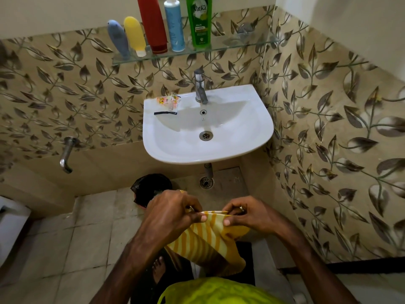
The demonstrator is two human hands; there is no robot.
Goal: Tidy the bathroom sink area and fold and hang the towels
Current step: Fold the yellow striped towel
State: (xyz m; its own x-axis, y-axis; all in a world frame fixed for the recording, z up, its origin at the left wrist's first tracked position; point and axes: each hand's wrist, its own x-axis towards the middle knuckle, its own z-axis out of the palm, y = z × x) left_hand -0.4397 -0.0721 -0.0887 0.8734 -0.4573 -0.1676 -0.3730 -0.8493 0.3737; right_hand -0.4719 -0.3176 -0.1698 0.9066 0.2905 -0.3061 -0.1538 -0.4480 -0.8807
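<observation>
One towel [208, 242], yellow with white stripes, hangs in front of the person, below the sink [252, 119] and above the floor. Both hands hold its top edge, close together but not touching. The left hand [173, 210] pinches the edge between thumb and curled fingers [202, 218]; the right hand [243, 212] does the same a little to the right, thumb on the near side, fingers curled over the far side. A short stretch of the folded edge runs taut between the two grips, and the rest of the cloth drops down and slightly right beneath them. It looks doubled over, though the layers are hard to tell apart.

On the glass shelf [241, 46] above the tap [200, 86] stand five bottles: one grey-blue [118, 38], one yellow [134, 35], one red [153, 23], one pale blue [174, 25], one green [200, 20]. On the sink's left rim lie one small clear packet [169, 102] with orange print and one thin dark strip [165, 113]. One black bag [151, 185] sits on the floor just beyond the left hand.
</observation>
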